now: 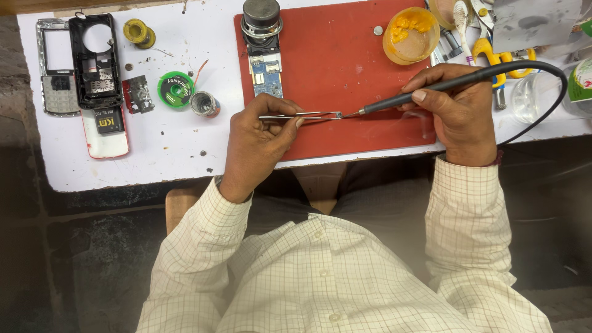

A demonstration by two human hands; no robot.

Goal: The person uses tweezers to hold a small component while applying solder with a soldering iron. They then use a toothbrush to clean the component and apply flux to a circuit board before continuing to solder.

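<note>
Far left: we see a stripped phone frame (94, 61) and a keypad panel (57, 66) lying side by side on the white table (160, 154).
Spools: a yellow solder reel (138, 32) and a green wick reel (176, 90) sit right of the frame, well apart from our hands.
Left hand: our left hand (256, 145) pinches metal tweezers (300, 116) shut, tips pointing right over the red mat (345, 74).
Circuit board: a blue board (266, 75) lies on the mat just above that hand.
Meeting point: tweezer tips and iron tip touch above the mat's lower middle.
Right hand: our right hand (459, 111) grips a black soldering iron (431, 89) like a pen.
Top right: a tub of yellow flux (410, 34).
</note>
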